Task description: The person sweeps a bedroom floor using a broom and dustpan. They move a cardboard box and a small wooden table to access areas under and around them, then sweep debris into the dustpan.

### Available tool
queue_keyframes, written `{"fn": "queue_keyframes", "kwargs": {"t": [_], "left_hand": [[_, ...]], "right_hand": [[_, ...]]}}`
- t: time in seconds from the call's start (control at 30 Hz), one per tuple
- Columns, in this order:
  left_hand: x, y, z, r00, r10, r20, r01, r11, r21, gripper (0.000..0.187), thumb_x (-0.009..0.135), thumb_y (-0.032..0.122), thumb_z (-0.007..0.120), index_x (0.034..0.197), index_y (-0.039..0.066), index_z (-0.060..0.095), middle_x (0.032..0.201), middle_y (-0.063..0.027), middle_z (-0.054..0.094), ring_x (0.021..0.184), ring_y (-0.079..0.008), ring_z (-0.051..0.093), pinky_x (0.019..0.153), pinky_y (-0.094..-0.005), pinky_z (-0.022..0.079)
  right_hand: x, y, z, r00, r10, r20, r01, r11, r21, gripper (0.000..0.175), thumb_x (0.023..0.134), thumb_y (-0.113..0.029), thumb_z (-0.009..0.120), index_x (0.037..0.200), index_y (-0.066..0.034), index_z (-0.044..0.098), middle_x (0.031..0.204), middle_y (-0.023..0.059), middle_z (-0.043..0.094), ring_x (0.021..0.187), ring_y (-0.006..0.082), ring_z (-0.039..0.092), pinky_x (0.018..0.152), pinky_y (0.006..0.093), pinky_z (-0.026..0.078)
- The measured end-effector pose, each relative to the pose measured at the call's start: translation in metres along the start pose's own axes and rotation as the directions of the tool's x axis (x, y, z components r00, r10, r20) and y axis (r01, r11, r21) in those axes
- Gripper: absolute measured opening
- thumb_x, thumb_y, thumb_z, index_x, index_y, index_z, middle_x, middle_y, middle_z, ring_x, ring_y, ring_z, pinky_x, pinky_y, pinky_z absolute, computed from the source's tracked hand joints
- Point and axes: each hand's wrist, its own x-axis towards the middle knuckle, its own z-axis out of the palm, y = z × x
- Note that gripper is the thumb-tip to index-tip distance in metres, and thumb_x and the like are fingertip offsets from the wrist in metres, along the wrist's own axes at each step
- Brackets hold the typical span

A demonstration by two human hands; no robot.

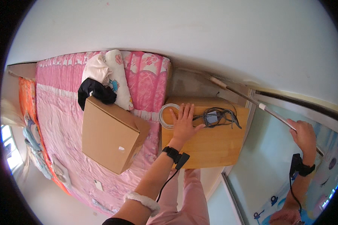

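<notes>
My left hand lies with fingers spread on the top of a wooden bedside cabinet. A coil of white cable is beside its fingers, partly behind them. On its other side sits a tangle of black cables with a labelled dark adapter. My right hand is closed around a long metal pole. The pole slants down toward the wall, and its pale, fuzzy-looking head is over the gap behind the cabinet. What the head touches there cannot be made out.
A bed with a pink cover adjoins the cabinet. It bears a cardboard box, a white pillow, a black cloth and a phone. Light-blue sliding panels stand at right, and a white wall rises behind.
</notes>
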Motion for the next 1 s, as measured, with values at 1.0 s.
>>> {"fn": "queue_keyframes", "kwargs": {"t": [1.0], "left_hand": [[0.003,-0.001,-0.001,0.998,-0.038,0.058,0.042,0.997,-0.065,0.098,0.069,0.056,0.067,0.144,0.009,0.027,0.143,-0.0088,0.035,0.139,-0.0274,0.022,0.109,-0.0642,-0.001]], "right_hand": [[0.027,0.004,0.023,0.995,-0.034,0.098,0.040,0.998,-0.052,0.037,0.087,-0.012,0.056,0.123,-0.0187,0.058,0.076,0.0129,0.058,0.066,0.0300,0.060,0.060,0.0406,0.050]]}}
